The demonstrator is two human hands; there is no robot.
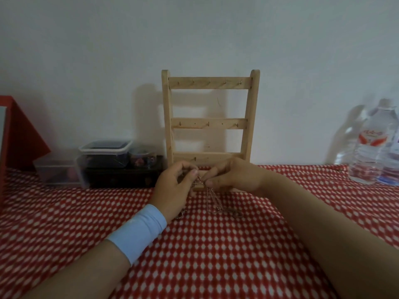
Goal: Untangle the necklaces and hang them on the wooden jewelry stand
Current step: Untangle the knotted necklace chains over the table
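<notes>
a: where are the necklaces?
b: the necklaces (pixel 199 182) are a bunched tangle of thin chains held up between both hands, just in front of the foot of the wooden jewelry stand (pixel 210 124). a few loose strands hang from the bunch down to the worktop (pixel 216 255), and their ends lie on its red cloth with white dots.
a: and the hands?
b: the left hand (pixel 172 186) has its fingers (pixel 193 172) curled, with thumb and forefinger pinching the left side of the tangle. the right hand (pixel 234 175) pinches the right side between thumb and fingertips. the two hands are close together over the chains. a pale blue wristband (pixel 138 231) sits on the left wrist.
a: how does the stand sit?
b: upright at the white wall, right behind the hands, with three crossbars that carry small hooks.
a: what else is on the worktop?
b: left of the stand, a clear lidded tub (pixel 105 151) and a small round one rest on a dark box (pixel 123 175). a red board (pixel 21 130) leans at the far left. a water bottle (pixel 371 143) stands near the right edge, well apart from the hands.
</notes>
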